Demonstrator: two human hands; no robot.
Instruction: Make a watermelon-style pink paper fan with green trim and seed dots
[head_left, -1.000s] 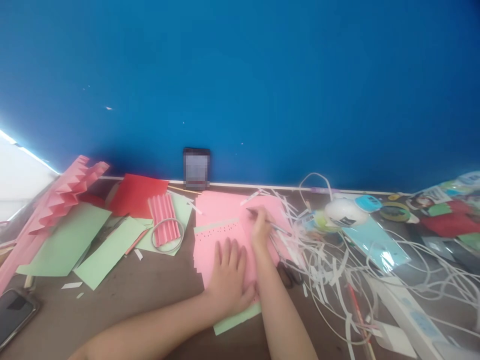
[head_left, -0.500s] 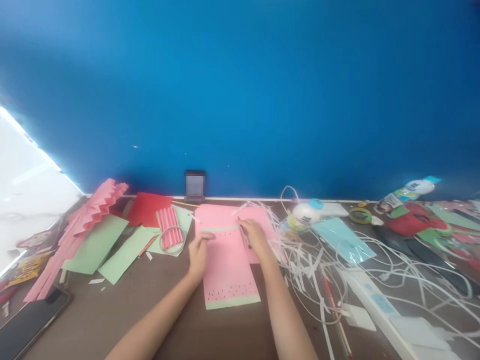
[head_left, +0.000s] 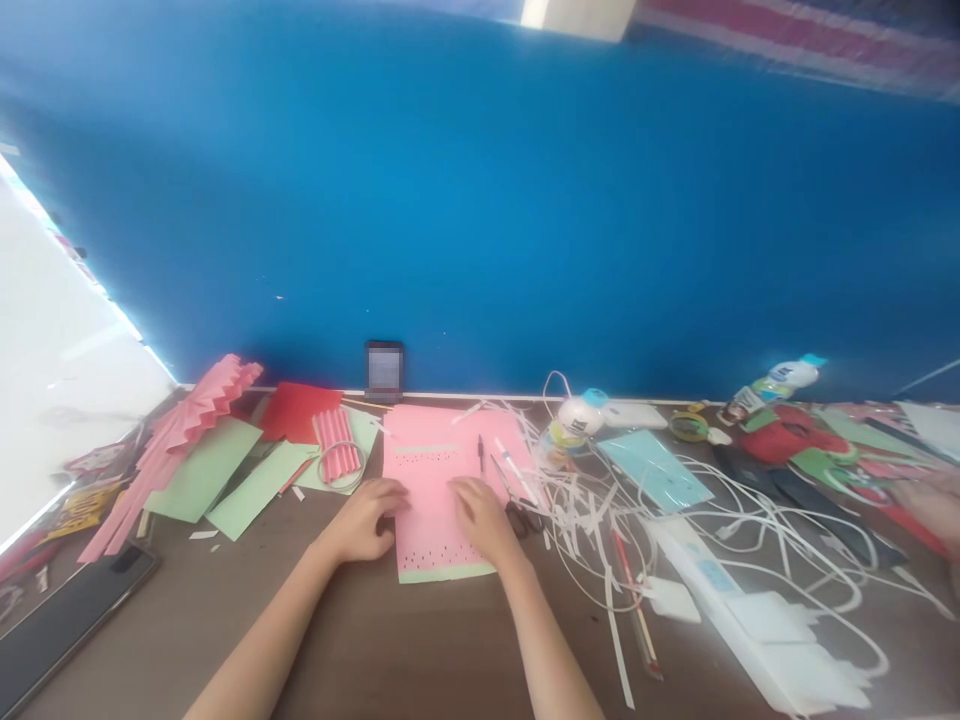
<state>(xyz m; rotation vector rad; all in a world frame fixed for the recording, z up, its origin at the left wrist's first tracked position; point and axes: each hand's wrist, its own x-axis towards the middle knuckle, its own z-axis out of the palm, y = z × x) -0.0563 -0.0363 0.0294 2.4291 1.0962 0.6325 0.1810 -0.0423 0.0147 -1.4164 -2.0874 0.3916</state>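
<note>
On the table in front of me lies a pink paper sheet with pale green strips at its near and far ends. Small dark marks run in rows along the strips. My left hand is at the sheet's left edge, its fingers bent in on that edge. Lying over the right part of the sheet, my right hand has its fingers stretched forward and holds no tool. A dark pen rests beyond the right hand on more pink paper. Dark-handled scissors lie just right of that hand, partly hidden.
Left are green paper, a pleated pink paper piece and a phone. Right are paper scraps, a glue bottle, tangled white cables and a power strip. A blurred hand shows far right.
My right hand has left the pen, which now lies on the paper, and moved nearer to me. My left hand has come down to the sheet's left edge. The view has shifted.
</note>
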